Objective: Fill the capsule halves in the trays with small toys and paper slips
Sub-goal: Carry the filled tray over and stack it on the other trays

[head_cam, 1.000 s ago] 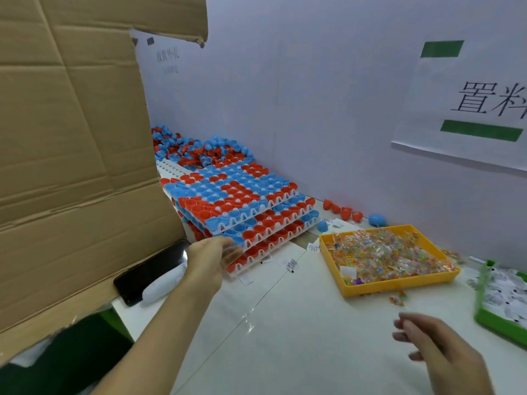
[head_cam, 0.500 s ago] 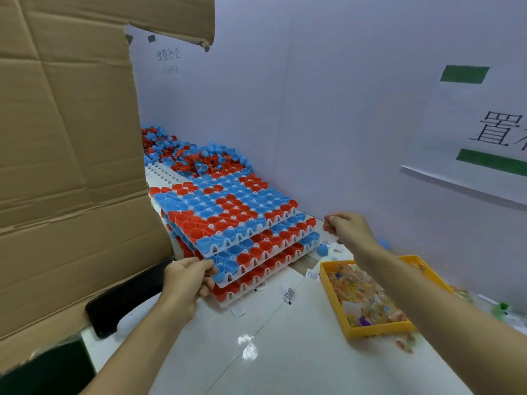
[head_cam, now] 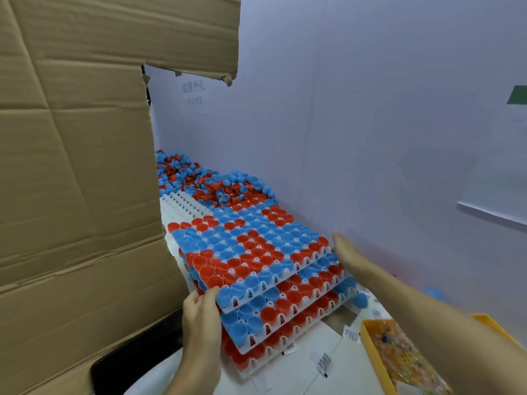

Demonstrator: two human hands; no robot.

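Three white trays are stacked against the wall, each packed with red and blue capsule halves; the top tray [head_cam: 309, 259] sits slightly raised at its near edge. My left hand [head_cam: 201, 312] grips the top tray's near left corner, thumb on its rim. At the tray's right edge my right hand [head_cam: 346, 253] lies with straight fingers against the side. A yellow bin [head_cam: 370, 349] of small colourful toys stands at lower right. Paper slips [head_cam: 323, 362] lie on the white table in front of the stack.
A tall cardboard sheet [head_cam: 79, 195] walls off the left side. Loose red and blue capsule halves [head_cam: 214, 183] are heaped behind the stack. A black phone [head_cam: 137, 357] lies at the cardboard's foot. A loose blue capsule half [head_cam: 360, 299] sits right of the trays.
My right hand came from the far right of the stack to the top tray's right edge. My left hand has taken the near corner. The view moved closer and left.
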